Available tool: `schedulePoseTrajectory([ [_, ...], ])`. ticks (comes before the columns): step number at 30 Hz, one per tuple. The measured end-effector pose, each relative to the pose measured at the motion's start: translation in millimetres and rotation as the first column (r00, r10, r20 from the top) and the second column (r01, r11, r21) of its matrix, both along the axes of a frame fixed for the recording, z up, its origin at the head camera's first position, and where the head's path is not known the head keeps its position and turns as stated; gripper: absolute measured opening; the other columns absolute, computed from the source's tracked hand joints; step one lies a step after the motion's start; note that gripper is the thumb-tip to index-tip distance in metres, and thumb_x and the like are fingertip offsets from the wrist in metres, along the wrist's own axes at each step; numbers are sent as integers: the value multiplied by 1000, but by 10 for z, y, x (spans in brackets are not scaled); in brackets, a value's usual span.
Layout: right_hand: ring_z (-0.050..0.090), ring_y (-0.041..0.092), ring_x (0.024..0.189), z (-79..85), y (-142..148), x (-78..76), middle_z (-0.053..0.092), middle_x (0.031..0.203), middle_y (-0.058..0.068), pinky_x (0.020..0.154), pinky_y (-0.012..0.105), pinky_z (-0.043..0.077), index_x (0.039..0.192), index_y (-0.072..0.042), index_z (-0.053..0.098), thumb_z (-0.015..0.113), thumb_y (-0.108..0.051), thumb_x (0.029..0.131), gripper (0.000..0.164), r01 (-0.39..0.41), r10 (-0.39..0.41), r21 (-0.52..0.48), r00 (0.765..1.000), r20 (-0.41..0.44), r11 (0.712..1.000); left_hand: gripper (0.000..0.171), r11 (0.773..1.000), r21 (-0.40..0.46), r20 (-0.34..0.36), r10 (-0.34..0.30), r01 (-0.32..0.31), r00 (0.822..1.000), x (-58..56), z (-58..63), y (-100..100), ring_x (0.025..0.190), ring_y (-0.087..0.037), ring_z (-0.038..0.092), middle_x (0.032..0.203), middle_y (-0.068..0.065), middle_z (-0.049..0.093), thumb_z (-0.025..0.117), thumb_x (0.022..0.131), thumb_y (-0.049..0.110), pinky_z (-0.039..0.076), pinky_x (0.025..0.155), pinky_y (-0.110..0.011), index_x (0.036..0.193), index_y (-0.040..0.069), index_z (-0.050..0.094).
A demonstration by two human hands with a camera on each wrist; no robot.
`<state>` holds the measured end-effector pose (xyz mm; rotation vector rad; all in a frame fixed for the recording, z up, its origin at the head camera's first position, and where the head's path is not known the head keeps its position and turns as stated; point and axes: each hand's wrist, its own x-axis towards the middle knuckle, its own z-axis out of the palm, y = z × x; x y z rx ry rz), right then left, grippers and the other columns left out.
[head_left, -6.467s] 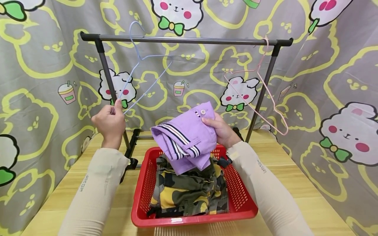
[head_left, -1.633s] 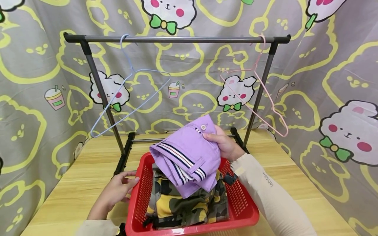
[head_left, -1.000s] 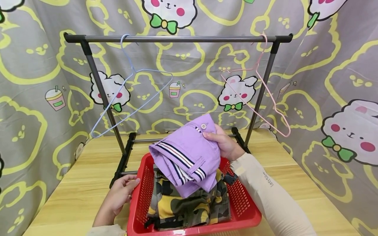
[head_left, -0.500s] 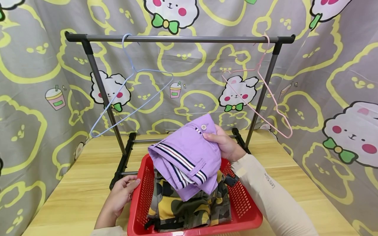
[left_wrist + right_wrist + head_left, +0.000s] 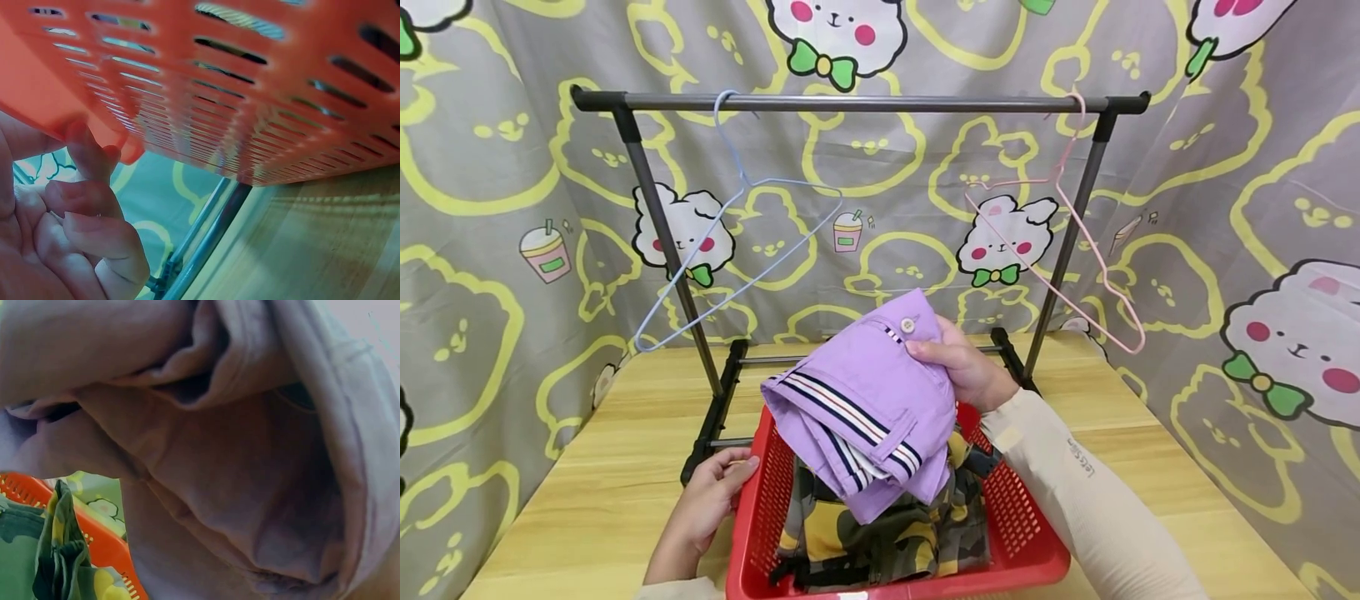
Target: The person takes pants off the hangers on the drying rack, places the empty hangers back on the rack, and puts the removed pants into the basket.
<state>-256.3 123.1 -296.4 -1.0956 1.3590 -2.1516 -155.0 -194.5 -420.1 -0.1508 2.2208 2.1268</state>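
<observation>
My right hand [image 5: 964, 367] grips folded purple pants [image 5: 880, 367] at the waistband, thumb on top beside the button. They are held over a red plastic basket [image 5: 747, 533], with a striped band showing. The right wrist view is mostly filled by the loose purple cloth [image 5: 219, 462]. At the basket's left side, my left hand [image 5: 703, 504] pinches the rim between thumb and fingers; the left wrist view shows this hand [image 5: 75, 206] under the rim. Camouflage clothing [image 5: 865, 542] lies inside the basket, partly hidden by the pants.
Behind the basket stands a clothes rack with a grey rail [image 5: 880, 103]. A blue hanger [image 5: 730, 296] hangs toward its left end and a pink hanger [image 5: 1093, 250] toward its right. The wooden table [image 5: 572, 500] extends on both sides, with a patterned curtain [image 5: 880, 250] behind.
Earlier my left hand held the blue hanger near the rail; now the hanger hangs there and that hand is on the basket rim. The purple pants have just shifted slightly left.
</observation>
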Motion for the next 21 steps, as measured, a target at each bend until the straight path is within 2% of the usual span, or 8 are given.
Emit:
schedulePoseTrajectory([
  [5,60,14,83,24,-41,31,61,94,5,73,27,51,108,-6,49,55,-4,87,22,-16,16,-7,1000,-7,1000,38,1000,3,0,5,-5,1000,-1,-15,-2,67,-26,65,85,-16,65,52,93,17,53,55,-37,118,-10,42],
  [15,59,13,84,110,-107,100,60,94,4,74,26,50,107,-7,50,59,-8,85,24,-24,25,24,999,-47,999,41,1000,1,16,-14,14,1000,-1,3,-19,69,-24,65,82,-11,65,52,93,19,54,58,-38,120,-9,40],
  [21,58,12,83,103,-125,151,60,93,4,75,26,49,106,-7,50,60,-7,83,25,-12,17,91,998,-58,996,40,1000,-3,26,-1,1,1000,-2,-14,-15,67,-21,65,81,-10,65,52,92,14,54,58,-36,121,-9,39],
])
